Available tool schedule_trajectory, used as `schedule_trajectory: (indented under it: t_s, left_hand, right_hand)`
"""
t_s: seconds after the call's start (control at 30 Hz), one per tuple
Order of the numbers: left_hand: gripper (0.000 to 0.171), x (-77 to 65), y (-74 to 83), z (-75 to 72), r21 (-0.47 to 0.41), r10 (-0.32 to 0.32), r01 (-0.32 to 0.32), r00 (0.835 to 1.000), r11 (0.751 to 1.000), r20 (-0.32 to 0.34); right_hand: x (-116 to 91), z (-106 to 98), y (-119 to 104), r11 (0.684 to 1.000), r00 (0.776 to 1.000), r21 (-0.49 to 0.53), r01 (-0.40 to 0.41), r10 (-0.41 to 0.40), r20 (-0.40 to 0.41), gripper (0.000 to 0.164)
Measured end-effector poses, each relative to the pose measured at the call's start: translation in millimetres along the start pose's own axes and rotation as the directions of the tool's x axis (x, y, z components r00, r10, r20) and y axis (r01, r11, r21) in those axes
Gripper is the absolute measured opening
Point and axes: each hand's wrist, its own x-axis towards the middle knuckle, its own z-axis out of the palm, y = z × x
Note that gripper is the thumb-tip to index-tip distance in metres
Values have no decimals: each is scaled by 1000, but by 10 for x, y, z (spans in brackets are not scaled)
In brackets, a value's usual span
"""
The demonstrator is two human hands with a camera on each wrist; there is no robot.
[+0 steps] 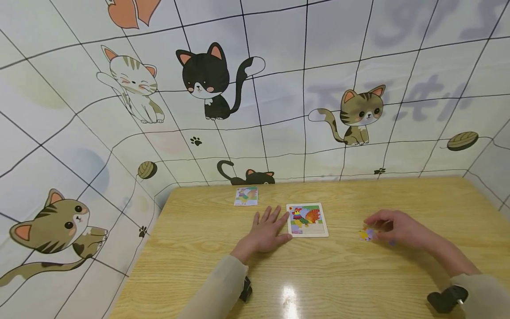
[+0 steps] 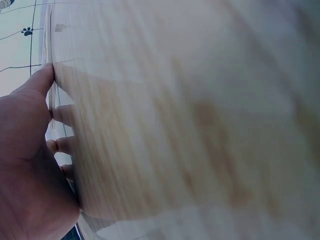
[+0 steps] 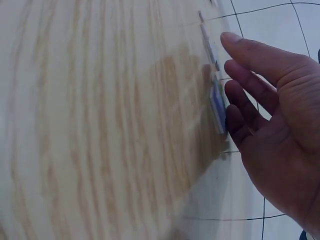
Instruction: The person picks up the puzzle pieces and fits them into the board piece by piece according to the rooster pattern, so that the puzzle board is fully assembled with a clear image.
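A white-framed jigsaw puzzle [image 1: 307, 220] with a rooster picture lies on the table, with a bare strip along its lower part. My left hand [image 1: 268, 232] lies flat beside it, fingers spread, index finger and thumb at the frame's left edge. The left wrist view shows this hand [image 2: 25, 145] from the palm side. Over to the right, my right hand [image 1: 398, 228] is just above several loose puzzle pieces [image 1: 365, 234], its fingers gently bent. In the right wrist view a puzzle piece [image 3: 218, 107] lies close to the fingertips, with no pinch on it visible.
A small rooster picture card [image 1: 246, 196] lies behind my left hand. The wooden table [image 1: 191, 248] meets a cat-print wall covering [image 1: 279, 97] at its back and sides. Dark straps with devices sit at both wrists.
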Motion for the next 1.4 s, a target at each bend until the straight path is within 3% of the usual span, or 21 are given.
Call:
schedule_trajectory:
  t_s: [0.43,0.7,0.97,1.4]
  left_hand:
    - [70,-29,26,-22,-15,-1,1,1000,1000,-10]
    - [70,-19,39,-17,-7,-10,10,1000,1000,-5]
    - [70,-26,52,-34,-12,-14,14,1000,1000,-5]
    - [71,-9,55,-13,3,-18,18,1000,1000,-4]
  right_hand:
    - [47,9,108,992,990,96,84,-94,102,27]
    - [48,4,136,995,991,81,58,-67,117,25]
    - [85,-5,121,998,989,63,-24,15,146,27]
    - [127,8,27,989,996,145,-10,-4,94,12]
